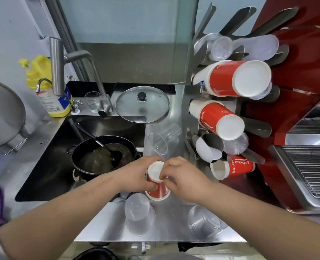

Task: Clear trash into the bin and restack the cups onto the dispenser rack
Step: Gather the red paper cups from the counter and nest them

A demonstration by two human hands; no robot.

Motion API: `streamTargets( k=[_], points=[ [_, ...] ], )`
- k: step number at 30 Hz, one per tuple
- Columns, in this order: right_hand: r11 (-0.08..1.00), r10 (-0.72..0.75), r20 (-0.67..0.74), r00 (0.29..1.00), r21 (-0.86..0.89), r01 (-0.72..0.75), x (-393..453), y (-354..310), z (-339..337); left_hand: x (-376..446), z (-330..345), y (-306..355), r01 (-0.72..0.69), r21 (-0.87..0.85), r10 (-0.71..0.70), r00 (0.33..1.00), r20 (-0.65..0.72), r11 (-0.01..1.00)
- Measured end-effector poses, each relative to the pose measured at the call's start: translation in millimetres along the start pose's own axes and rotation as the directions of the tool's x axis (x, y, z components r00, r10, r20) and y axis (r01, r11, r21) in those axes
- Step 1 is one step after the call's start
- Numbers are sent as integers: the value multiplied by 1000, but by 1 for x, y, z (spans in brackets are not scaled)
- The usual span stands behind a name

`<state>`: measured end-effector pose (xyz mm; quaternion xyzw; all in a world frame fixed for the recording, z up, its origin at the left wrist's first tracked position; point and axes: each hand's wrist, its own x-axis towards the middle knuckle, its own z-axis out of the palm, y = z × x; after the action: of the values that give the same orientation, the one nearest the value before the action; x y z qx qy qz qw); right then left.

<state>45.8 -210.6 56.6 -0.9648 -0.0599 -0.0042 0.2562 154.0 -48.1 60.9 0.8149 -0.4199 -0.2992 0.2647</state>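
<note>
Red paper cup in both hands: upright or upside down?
Upside down: the red paper cup shows its white base on top, wider rim below, held between left hand and right hand.

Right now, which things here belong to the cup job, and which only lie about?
Job: red paper cup in both hands, left hand, right hand; clear cups; dispenser rack.
Lying about: pan, glass lid, soap bottle.

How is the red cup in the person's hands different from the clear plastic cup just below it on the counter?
The red cup is opaque paper, red with a white base; the clear cup is see-through plastic. The red cup is held by the left hand and right hand; the clear cup sits untouched on the counter. The clear cup looks wider. Both show their bases upward.
</note>
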Motion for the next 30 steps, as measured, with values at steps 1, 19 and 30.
streamTargets(
  k=[1, 19, 30],
  points=[
    [1000, -7, -2, 1000, 4, 7, 0, 0, -1, 1, -1, 0, -6, 14, 6, 1000, 7, 1000],
    [952, 213, 395, 894, -288, -99, -29, 31, -112, 21, -54, 92, -144, 668, -109, 940, 323, 730],
    [897, 406, 344, 847, -327, -297, -92, 85, -133, 63, 7, 153, -349, 583, 105, 906, 409, 734]
  ],
)
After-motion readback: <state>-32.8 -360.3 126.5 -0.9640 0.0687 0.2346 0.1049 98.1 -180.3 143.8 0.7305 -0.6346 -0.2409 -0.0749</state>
